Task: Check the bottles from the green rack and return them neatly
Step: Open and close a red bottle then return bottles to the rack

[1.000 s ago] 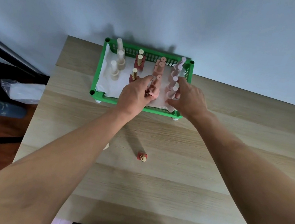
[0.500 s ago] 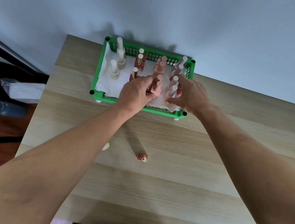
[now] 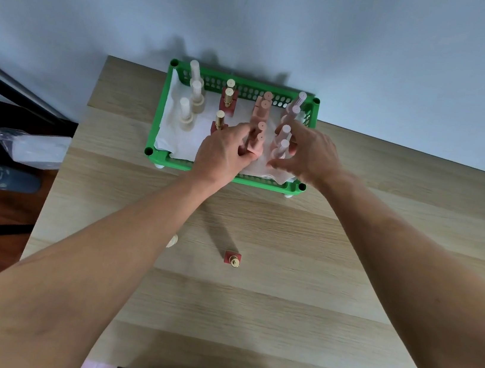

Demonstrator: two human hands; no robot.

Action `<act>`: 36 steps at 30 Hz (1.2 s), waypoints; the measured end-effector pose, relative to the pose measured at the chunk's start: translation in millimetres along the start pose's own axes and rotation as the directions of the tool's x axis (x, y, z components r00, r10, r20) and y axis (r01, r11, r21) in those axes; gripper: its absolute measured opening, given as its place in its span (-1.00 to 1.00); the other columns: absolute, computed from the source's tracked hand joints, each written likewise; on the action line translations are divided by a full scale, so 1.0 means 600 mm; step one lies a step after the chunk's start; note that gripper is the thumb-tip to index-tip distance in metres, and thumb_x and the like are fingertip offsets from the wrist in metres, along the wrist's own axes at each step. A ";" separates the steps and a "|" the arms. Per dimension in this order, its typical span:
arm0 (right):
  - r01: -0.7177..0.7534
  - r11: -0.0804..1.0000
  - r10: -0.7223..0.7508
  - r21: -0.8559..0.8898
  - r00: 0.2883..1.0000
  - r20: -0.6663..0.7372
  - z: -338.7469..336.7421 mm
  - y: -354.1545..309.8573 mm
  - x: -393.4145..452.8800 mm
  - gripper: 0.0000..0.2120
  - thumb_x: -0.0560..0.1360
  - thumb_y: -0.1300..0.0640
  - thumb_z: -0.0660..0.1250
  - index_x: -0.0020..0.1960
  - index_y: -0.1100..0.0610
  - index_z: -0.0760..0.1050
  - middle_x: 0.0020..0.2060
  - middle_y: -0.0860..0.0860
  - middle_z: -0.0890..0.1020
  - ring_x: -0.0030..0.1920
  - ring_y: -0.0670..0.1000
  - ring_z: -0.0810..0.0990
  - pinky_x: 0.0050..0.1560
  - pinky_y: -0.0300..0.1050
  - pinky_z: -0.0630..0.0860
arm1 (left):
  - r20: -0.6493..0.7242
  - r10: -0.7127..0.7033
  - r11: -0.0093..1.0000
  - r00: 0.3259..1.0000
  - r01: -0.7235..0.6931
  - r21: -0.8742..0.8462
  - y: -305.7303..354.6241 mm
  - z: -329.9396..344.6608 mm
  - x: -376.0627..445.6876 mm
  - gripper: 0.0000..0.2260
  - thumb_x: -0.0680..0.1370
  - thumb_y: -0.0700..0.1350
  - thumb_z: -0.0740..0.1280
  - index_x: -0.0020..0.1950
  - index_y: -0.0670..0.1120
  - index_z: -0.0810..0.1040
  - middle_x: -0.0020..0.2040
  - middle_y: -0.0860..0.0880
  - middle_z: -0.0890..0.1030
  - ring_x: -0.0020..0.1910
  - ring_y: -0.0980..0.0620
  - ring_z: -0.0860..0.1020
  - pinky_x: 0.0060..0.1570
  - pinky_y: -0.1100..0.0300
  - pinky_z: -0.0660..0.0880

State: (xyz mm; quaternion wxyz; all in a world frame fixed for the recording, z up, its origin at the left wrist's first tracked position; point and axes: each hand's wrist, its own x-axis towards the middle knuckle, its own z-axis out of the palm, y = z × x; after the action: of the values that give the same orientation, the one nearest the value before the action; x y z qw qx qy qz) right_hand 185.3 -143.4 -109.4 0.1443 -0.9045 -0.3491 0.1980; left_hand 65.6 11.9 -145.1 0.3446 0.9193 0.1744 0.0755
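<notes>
Left hand (image 3: 221, 156) grip pinching pink bottle (image 3: 255, 146), right hand (image 3: 307, 155) spread loose, green rack (image 3: 162, 160)

Your left forearm (image 3: 91, 272) hid most of that small cream bottle on the table (image 3: 172, 240), and your left hand (image 3: 223, 156) covered the front pink bottle's (image 3: 255, 146) base.

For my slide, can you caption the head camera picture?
Both hands tidy pink bottles in a green rack; one red bottle waits on the table.
</notes>
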 end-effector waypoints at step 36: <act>-0.095 0.995 0.089 -0.019 0.975 -0.203 0.013 0.002 -0.005 -0.39 0.36 -0.03 0.56 0.25 0.09 0.33 -0.04 0.05 0.70 -0.08 0.15 0.68 0.08 0.07 0.55 | -0.109 -0.042 0.998 0.993 0.037 -0.043 0.004 0.022 0.027 -0.72 0.47 -0.14 0.48 0.15 -0.08 0.53 -0.11 0.00 0.66 -0.17 0.00 0.61 -0.19 0.20 0.44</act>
State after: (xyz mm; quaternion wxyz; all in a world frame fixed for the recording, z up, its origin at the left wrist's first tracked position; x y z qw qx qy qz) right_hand 180.5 -145.5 -115.9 0.1568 -0.9371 -0.2930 0.1067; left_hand 84.8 8.4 -153.0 0.3546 0.9029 0.2097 0.1229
